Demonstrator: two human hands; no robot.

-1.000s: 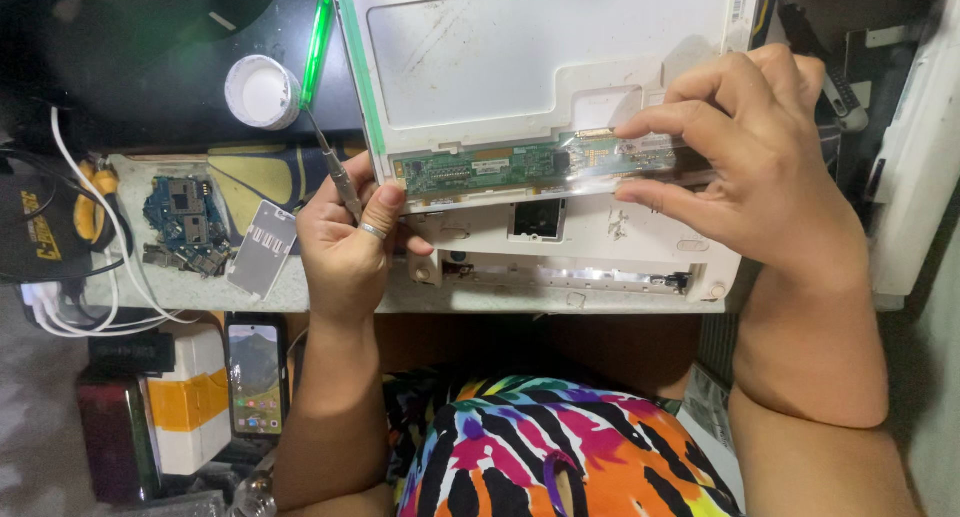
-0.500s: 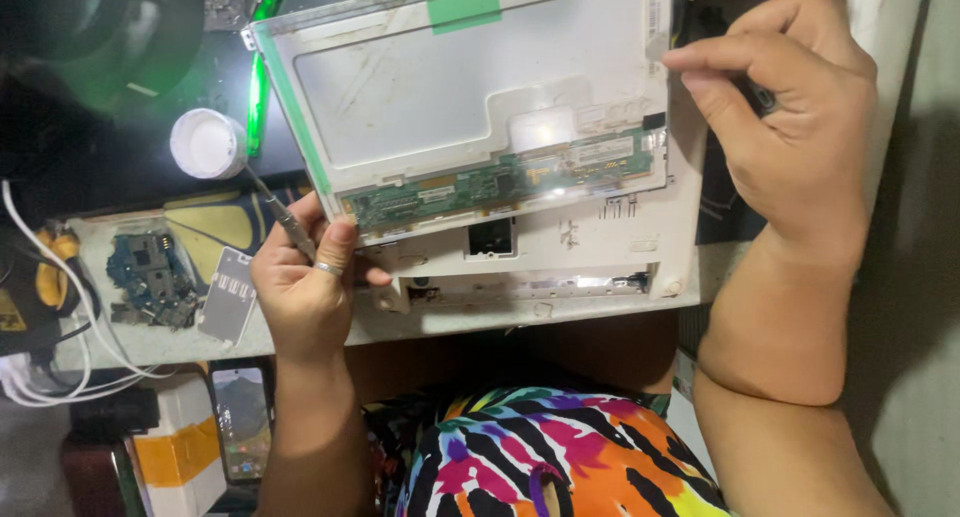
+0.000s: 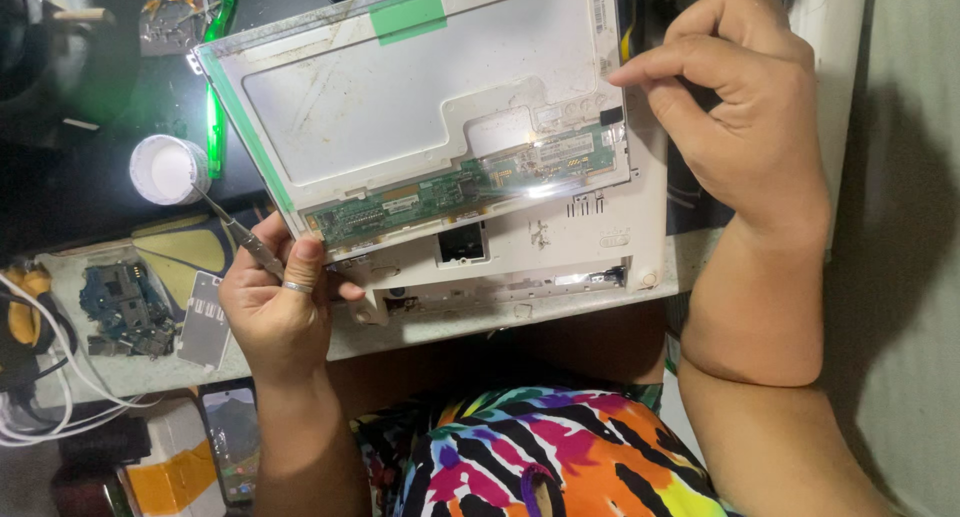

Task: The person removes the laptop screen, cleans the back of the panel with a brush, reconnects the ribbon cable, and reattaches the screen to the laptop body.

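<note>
Around your work: a white round cap [image 3: 166, 168] sits on the dark mat left of the display panel [image 3: 420, 107], a green-handled tool [image 3: 216, 127] lies between them, and a small blue circuit board [image 3: 122, 302] and a grey card [image 3: 207, 319] rest on the white bench edge [image 3: 120, 372] near your left wrist. A phone [image 3: 232, 439] lies lower down, white cables [image 3: 40, 417] at far left.

The panel lies back-side up, tilted on the white laptop base [image 3: 530, 267], its green driver board [image 3: 460, 187] along the near edge.

Your left hand [image 3: 278, 312] is closed on thin tweezers [image 3: 235, 229], thumb against the panel's lower-left corner. Your right hand [image 3: 740, 107] hovers at the panel's right edge, thumb and forefinger pinched; whether they hold anything cannot be told.

Versus half a second ago: the right hand sits closer to the panel edge; the left grip is unchanged.
</note>
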